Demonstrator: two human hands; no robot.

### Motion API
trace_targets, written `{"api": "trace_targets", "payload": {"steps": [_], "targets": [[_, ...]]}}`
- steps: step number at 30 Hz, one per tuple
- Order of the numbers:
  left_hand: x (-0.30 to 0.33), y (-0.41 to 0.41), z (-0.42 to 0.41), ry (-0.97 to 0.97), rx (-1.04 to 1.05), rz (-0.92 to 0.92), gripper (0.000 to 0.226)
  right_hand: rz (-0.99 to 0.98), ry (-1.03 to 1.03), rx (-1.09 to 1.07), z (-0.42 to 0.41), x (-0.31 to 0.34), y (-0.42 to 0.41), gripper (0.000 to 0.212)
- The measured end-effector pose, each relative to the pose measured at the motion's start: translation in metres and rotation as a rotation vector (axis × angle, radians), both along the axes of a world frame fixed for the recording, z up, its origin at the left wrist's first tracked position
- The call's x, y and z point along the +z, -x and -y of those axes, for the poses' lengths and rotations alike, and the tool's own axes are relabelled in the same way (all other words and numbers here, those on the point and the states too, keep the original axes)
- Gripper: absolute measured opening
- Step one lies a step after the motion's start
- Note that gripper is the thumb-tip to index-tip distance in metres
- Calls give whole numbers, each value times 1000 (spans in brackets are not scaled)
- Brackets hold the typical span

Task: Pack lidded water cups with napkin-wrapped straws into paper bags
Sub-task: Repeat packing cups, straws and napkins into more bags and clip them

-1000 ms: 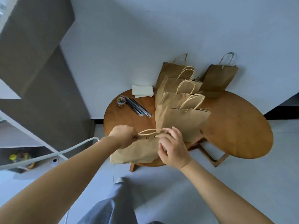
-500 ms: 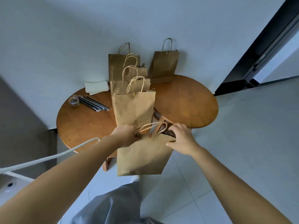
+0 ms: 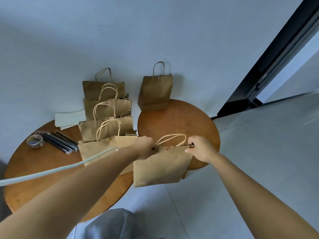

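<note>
I hold a brown paper bag (image 3: 160, 168) by its top edge over the near rim of the right round table (image 3: 176, 121). My left hand (image 3: 144, 147) grips its left corner and my right hand (image 3: 198, 148) grips its right corner. Its twine handles arch up between my hands. A row of several paper bags (image 3: 107, 111) stands on the left side, running back to the wall. Another single bag (image 3: 155, 91) stands at the back of the right table. Dark straws (image 3: 60, 143) and white napkins (image 3: 69, 118) lie on the left table (image 3: 34, 169). No cups are visible.
A small clear tub of coloured clips (image 3: 35, 141) sits beside the straws. A white cable (image 3: 51, 169) crosses over my left forearm. A dark door frame (image 3: 269, 66) stands at the right, with pale tiled floor (image 3: 259, 152) below it.
The bag has been carried to the right, from in front of the left table to the near edge of the right table. My hands have spread to its two top corners. The view has swung right.
</note>
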State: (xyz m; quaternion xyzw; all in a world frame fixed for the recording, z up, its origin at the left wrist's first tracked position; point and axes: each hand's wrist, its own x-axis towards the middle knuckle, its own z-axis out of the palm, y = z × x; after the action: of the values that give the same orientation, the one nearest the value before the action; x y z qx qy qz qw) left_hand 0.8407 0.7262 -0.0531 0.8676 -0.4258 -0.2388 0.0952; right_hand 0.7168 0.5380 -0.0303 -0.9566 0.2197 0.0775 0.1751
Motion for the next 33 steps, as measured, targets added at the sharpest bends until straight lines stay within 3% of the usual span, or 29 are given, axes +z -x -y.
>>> {"api": "trace_targets", "payload": {"steps": [5,11,17,22,33], "targets": [[5,-43,56,68,62,-13,25,96,-63,-24,58,10,-46,39],[1,-81,111,29,168,-8,24,96,-85,1,120,-5,-99,22],[-13,-133,169,-34,338,19,22,116,-88,117,190,-23,-179,32],[-9,-171,216,-73,460,27,22,114,-88,236,243,-25,-246,17],[-26,-248,267,-198,686,-9,22,61,-81,382,287,-48,-346,9]]}}
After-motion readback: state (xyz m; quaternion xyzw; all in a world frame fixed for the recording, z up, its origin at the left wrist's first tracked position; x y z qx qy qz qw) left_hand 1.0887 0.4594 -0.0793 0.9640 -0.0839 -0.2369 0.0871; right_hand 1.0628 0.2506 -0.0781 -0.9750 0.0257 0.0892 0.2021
